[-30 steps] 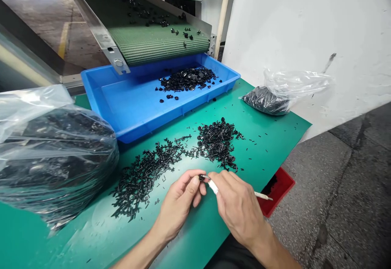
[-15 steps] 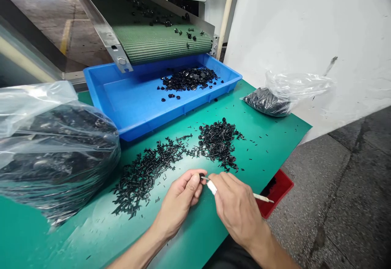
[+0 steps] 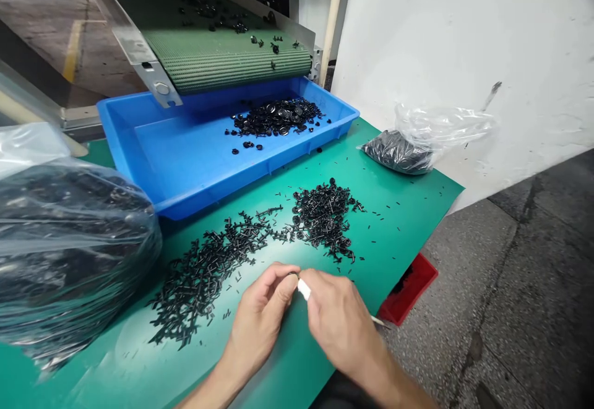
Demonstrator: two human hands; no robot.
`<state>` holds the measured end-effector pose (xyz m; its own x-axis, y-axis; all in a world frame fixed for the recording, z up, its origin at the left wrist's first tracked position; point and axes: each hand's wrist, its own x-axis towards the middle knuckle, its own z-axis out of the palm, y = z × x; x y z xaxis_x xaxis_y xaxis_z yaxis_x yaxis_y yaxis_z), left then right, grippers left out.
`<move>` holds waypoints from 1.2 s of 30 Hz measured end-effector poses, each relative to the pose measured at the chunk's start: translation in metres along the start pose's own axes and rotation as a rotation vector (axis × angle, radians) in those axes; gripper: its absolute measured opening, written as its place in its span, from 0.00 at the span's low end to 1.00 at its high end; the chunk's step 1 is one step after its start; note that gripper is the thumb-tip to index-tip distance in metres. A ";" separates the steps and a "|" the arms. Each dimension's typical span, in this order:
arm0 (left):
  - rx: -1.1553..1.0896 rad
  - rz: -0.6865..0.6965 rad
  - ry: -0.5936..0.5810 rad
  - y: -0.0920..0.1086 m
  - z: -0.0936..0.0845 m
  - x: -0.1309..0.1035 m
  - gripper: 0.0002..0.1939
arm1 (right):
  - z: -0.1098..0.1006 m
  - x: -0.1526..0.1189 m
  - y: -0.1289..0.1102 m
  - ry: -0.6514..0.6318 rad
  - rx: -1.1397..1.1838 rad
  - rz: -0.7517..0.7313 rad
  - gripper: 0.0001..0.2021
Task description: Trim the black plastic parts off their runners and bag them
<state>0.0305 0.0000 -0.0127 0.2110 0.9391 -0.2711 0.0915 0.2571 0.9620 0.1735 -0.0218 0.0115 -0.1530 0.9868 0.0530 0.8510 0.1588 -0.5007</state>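
My left hand pinches a small round black plastic part, mostly covered by the thumb and fingers. My right hand is closed around a slim pen-like knife with a white grip. Its thin pale rear end sticks out behind the hand, and its tip is hidden at the black part. Both hands meet just above the green tabletop. Beyond them lies a heap of black plastic parts. A second pile of thin black cross-shaped pieces spreads to the left of my hands.
A blue tray holding more black parts stands below a green conveyor belt. At left bulges a large clear bag of black pieces; a smaller bag lies back right. A red bin sits below the table's right edge.
The view has shifted slightly, moving the scene left. My hands are closer together, and the knife's metal tip, visible before, is now hidden between them. Its rear end shows less.
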 end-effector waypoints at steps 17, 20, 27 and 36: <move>-0.251 -0.102 -0.064 0.001 -0.002 0.003 0.11 | -0.003 0.032 0.022 0.094 -0.146 0.133 0.11; -0.247 -0.115 -0.054 0.004 0.000 0.003 0.16 | -0.005 0.022 0.016 0.164 0.014 0.088 0.12; -0.374 -0.115 -0.050 0.004 -0.001 0.004 0.16 | -0.016 0.000 -0.006 0.032 0.122 -0.076 0.18; -0.387 -0.106 -0.013 0.001 -0.001 0.006 0.16 | -0.004 -0.006 0.003 0.177 -0.124 -0.161 0.16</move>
<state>0.0306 0.0059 -0.0129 0.2322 0.9006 -0.3674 -0.2598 0.4214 0.8689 0.1793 -0.0271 0.0128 -0.2104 0.9370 0.2790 0.8795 0.3060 -0.3645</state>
